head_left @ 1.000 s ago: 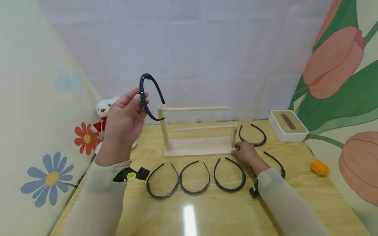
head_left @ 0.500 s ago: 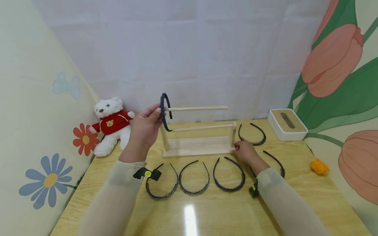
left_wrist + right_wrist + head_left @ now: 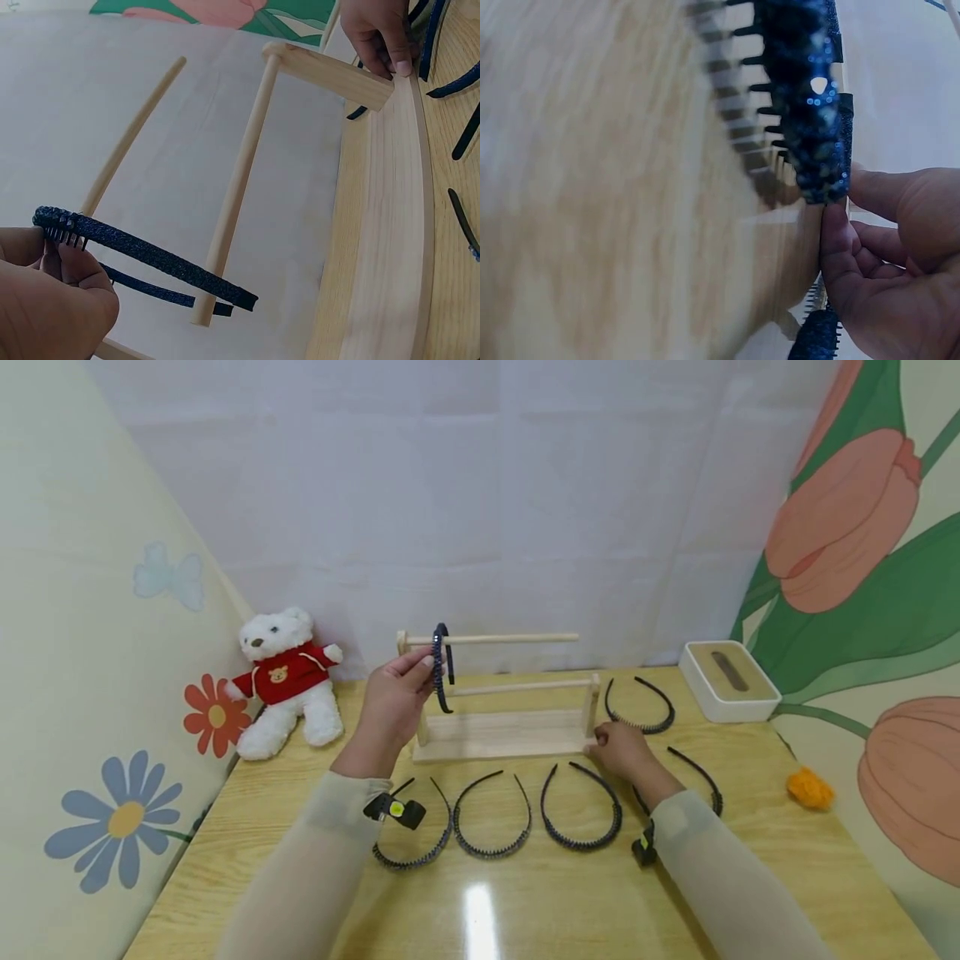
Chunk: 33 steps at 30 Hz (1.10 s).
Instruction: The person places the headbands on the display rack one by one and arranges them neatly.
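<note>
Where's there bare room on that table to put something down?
On the table, the broadest bare patch lies in front of the row of headbands, between the left sleeve and right sleeve. Another lies between the white bear and the left sleeve. It's crowded at the wooden stand's right end, where the right hand sits among headbands.

A white teddy bear (image 3: 298, 710) in a red top (image 3: 296, 677) sits at the left of the wood-grained surface (image 3: 585, 902), beside a wall (image 3: 67, 610) painted with a red flower (image 3: 216, 717), a blue flower (image 3: 126, 819) and a pale butterfly (image 3: 159, 577). White cloth (image 3: 487, 518) hangs behind. On the right are a white box (image 3: 744, 711) with a slotted lid (image 3: 708, 672) and, nearer, an orange object (image 3: 810, 788), beside painted tulips (image 3: 840, 527).
</note>
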Each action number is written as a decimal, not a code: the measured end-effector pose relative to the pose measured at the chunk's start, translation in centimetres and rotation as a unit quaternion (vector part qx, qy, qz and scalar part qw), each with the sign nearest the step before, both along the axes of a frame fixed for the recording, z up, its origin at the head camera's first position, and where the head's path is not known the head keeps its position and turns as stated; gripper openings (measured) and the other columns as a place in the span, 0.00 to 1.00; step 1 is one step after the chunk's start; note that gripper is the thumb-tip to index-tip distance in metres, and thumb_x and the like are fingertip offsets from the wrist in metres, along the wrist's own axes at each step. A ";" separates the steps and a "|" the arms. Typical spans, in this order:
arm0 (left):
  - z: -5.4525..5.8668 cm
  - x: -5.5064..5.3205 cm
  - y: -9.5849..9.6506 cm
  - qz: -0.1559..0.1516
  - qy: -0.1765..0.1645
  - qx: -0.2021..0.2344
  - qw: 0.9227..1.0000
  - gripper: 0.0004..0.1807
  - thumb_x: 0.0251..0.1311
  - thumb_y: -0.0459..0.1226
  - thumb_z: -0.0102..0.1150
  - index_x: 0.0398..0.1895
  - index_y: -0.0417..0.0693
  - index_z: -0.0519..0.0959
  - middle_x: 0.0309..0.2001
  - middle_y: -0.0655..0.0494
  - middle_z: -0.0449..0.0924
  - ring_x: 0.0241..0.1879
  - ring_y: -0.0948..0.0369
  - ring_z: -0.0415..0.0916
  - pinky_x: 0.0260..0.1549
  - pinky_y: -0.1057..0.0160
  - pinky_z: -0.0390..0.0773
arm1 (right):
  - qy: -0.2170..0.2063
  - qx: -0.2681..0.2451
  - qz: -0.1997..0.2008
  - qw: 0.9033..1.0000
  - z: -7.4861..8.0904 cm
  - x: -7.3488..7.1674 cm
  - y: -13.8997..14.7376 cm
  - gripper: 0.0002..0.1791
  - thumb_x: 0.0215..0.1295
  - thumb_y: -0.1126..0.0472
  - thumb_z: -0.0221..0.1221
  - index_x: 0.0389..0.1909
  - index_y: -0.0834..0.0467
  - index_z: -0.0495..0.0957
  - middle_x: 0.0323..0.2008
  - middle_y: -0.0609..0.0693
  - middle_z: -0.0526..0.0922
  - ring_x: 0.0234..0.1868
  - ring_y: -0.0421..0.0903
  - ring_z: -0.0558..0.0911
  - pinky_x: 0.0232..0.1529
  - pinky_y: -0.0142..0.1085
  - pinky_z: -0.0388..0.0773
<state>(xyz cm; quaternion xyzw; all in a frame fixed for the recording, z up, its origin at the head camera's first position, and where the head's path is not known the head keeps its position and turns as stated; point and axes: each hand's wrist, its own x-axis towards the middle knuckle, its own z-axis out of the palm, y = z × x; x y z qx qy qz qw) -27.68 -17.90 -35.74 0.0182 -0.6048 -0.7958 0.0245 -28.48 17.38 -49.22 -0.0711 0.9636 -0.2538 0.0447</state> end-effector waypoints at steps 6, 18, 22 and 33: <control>-0.3 -0.2 -0.1 -0.003 -0.014 -0.014 1.000 0.24 0.85 0.32 0.50 0.78 0.35 0.73 0.68 0.43 0.81 0.59 0.58 0.83 0.58 0.70 0.83 | 0.001 -0.004 0.000 1.000 0.0 0.1 0.0 0.18 0.77 0.56 0.66 0.52 0.69 0.85 0.45 0.59 0.87 0.51 0.58 0.84 0.61 0.57 0.81; -0.4 -0.6 0.0 -0.011 -0.003 -0.013 1.000 0.23 0.84 0.30 0.50 0.76 0.31 0.73 0.45 0.64 0.87 0.49 0.67 0.85 0.58 0.68 0.83 | -0.010 -0.010 -0.006 1.000 -0.2 0.0 0.0 0.16 0.78 0.55 0.65 0.50 0.67 0.84 0.44 0.58 0.86 0.50 0.57 0.83 0.59 0.55 0.81; -0.6 -0.7 0.2 -0.008 0.005 0.002 1.000 0.21 0.84 0.29 0.50 0.74 0.31 0.74 0.44 0.65 0.88 0.47 0.67 0.85 0.56 0.69 0.84 | -0.010 -0.011 -0.003 1.000 -0.1 -0.1 0.1 0.15 0.78 0.55 0.65 0.47 0.65 0.84 0.43 0.57 0.85 0.48 0.56 0.82 0.58 0.54 0.81; -0.8 -0.6 0.1 -0.013 0.014 0.011 1.000 0.18 0.84 0.29 0.50 0.70 0.33 0.76 0.46 0.63 0.87 0.48 0.66 0.85 0.57 0.68 0.84 | -0.019 -0.017 -0.009 1.000 -0.1 0.0 0.0 0.22 0.78 0.55 0.65 0.59 0.70 0.83 0.47 0.59 0.87 0.55 0.59 0.84 0.65 0.57 0.80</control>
